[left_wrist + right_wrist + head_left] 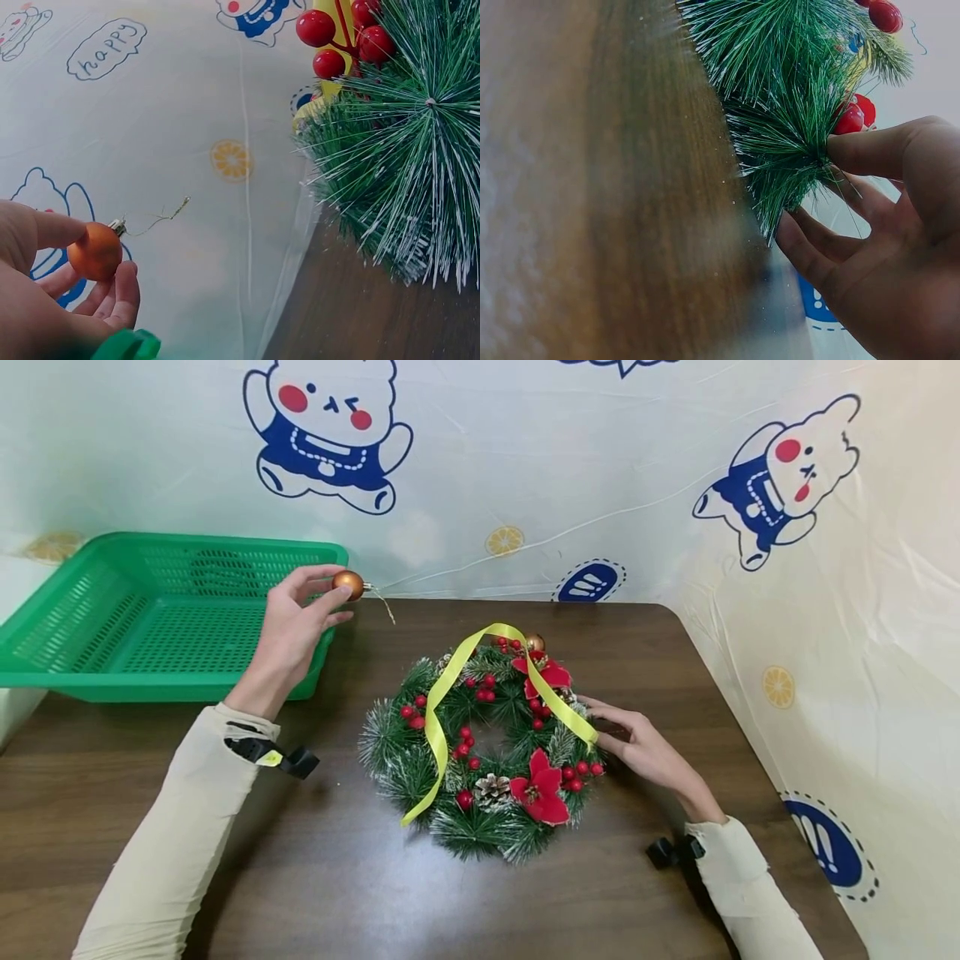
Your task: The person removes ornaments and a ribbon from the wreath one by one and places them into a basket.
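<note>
Copper-orange bauble (348, 584): being pinched between the thumb and fingertips of the left hand (294, 622), held in the air above the right rim of the green basket (112, 610); its thin hanging thread (382, 602) is trailing free to the right.
Left grip: closing on the bauble only; in the left wrist view the bauble (95, 252) is sitting at the fingertips with the cap and thread (154, 220) pointing away from the palm.
Right grip: the right hand (647, 748) is resting on the tabletop (315, 877) at the right edge of the wreath (483, 747); in the right wrist view the thumb and fingers (862, 154) are pinching a tuft of green needles (787, 150), steadying the ring.
Wreath position: lying flat near the middle of the tabletop, well apart from the bauble, with the basket sitting at the rear left corner.
Wreath fittings: red berries (480, 689), red fabric flowers (542, 791), a pine cone (491, 789) and a yellow ribbon (435, 727) are draping over it; a second gold bauble (534, 643) is sitting on its far edge.
Progress, as judged: one bauble is off the wreath and over the basket but not yet set down; the basket is showing nothing inside, and the rest of the trimmings are remaining on the ring, so the work appears to be at an early stage.
</note>
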Action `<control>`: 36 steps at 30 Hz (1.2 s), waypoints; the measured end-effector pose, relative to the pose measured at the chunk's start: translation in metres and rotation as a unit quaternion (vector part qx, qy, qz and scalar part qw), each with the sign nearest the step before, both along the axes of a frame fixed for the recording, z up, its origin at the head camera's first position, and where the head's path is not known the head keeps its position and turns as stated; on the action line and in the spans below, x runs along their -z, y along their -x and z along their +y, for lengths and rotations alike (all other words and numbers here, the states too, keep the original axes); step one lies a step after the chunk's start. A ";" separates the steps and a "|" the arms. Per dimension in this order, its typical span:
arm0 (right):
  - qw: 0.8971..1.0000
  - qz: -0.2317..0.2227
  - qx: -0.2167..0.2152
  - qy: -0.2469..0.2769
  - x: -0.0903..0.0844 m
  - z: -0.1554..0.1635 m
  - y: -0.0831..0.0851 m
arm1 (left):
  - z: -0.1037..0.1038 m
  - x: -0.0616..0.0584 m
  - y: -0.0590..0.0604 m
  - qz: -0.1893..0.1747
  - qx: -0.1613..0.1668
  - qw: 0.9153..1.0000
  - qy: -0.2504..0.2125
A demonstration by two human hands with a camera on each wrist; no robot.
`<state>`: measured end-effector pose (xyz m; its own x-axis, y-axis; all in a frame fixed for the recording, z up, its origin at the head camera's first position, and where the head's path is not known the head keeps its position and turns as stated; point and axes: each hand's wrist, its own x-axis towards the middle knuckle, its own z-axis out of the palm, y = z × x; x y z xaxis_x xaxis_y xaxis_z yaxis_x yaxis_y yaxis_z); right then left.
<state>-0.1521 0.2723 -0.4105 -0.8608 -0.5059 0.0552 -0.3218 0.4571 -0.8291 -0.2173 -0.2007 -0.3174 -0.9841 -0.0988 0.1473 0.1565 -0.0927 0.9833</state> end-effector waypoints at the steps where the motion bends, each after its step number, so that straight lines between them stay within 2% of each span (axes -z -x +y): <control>1: 1.000 0.002 0.000 0.001 0.000 0.000 0.000 | -0.001 -0.001 -0.001 0.001 0.000 1.000 -0.004; 14: 1.000 0.002 0.010 -0.015 0.001 0.003 0.001 | -0.019 -0.004 -0.016 0.000 -0.025 1.000 0.018; 20: 1.000 -0.008 0.009 -0.009 0.001 0.002 -0.001 | -0.030 -0.004 -0.022 0.014 -0.021 1.000 -0.006; 28: 1.000 -0.013 0.009 -0.003 -0.001 0.000 -0.001 | -0.042 -0.011 -0.031 0.020 -0.027 0.999 -0.033; 36: 1.000 -0.011 0.007 -0.004 -0.002 -0.001 -0.002 | -0.056 -0.014 -0.039 0.024 -0.042 0.998 -0.026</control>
